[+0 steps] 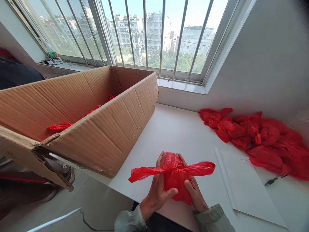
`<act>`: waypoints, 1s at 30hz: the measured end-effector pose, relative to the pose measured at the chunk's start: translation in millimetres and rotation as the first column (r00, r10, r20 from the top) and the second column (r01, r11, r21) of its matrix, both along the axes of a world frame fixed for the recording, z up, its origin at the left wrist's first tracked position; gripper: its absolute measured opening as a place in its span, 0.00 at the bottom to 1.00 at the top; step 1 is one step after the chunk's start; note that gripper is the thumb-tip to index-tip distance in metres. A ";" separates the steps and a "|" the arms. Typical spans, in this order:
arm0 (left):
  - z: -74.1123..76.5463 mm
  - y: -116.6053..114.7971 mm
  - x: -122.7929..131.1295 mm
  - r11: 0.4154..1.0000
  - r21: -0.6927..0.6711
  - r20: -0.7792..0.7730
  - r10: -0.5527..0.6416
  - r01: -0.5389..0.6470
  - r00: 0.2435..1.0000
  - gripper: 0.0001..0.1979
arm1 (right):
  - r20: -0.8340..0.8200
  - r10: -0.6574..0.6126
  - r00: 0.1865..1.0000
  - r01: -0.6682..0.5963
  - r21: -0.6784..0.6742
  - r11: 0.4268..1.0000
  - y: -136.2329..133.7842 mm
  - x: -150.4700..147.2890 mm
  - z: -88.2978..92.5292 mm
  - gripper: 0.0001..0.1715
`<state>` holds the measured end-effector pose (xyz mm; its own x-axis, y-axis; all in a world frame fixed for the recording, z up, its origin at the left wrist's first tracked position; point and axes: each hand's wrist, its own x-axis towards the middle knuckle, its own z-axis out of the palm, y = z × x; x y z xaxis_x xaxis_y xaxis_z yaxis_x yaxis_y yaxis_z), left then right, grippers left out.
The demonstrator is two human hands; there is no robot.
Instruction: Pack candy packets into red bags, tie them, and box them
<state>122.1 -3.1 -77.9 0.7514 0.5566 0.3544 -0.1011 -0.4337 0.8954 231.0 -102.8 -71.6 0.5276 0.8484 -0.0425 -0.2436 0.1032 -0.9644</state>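
A red plastic bag (177, 185), knotted at the top, is held between my two hands above the white table. Its two tied ends stick out to the left and right. My left hand (158, 187) is wrapped round the left side, thumb across the front. Round the right side curls my right hand (194, 190), its thumb also on the front. The bag looks filled, but the red plastic hides what is inside. Beyond my hands, to the left, a large open cardboard box (120, 129) has more red plastic (61, 126) in it.
A heap of red plastic bags (260, 132) lies against the wall at right. Near it are a white flat panel (248, 187) and a black cable plug (270, 182). A barred window (161, 38) is behind the table (169, 125). A person's shoe (70, 174) shows below the box.
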 end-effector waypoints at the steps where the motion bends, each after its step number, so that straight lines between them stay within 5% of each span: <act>1: 0.2 -0.4 2.1 1.000 0.010 0.023 0.006 -0.006 1.000 0.45 | -0.015 -0.017 1.000 0.017 0.015 1.000 1.7 -1.2 1.1 0.41; 10: -1.7 10.3 -8.8 0.998 -0.005 0.037 0.065 -0.065 0.997 0.45 | -0.130 -0.069 0.989 0.088 0.141 0.986 2.0 6.7 8.7 0.42; 15: 22.7 8.6 -0.3 0.986 -0.154 0.075 0.069 -0.057 0.995 0.26 | -0.132 -0.127 0.983 0.135 0.061 0.989 6.9 13.1 25.5 0.28; 21: 39.0 6.4 11.9 0.782 -0.623 0.193 0.138 0.013 0.971 0.20 | -0.351 -0.126 0.928 0.184 0.135 0.974 7.1 28.6 17.3 0.26; 24: 41.5 7.7 10.0 0.702 -0.709 0.234 0.148 0.064 0.961 0.22 | -0.463 -0.158 0.872 0.257 0.158 0.953 6.1 33.1 10.6 0.29; 30: 41.0 16.1 4.2 0.597 -0.801 0.185 0.296 -0.031 0.937 0.25 | -0.516 -0.230 0.825 0.344 0.138 0.929 13.5 30.9 6.7 0.32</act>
<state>126.3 13.0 -36.9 0.5635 0.8193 -0.1055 -0.3929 0.3782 0.8382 261.9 -89.3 -64.9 0.7086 0.6792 -0.1912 -0.5970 0.4327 -0.6755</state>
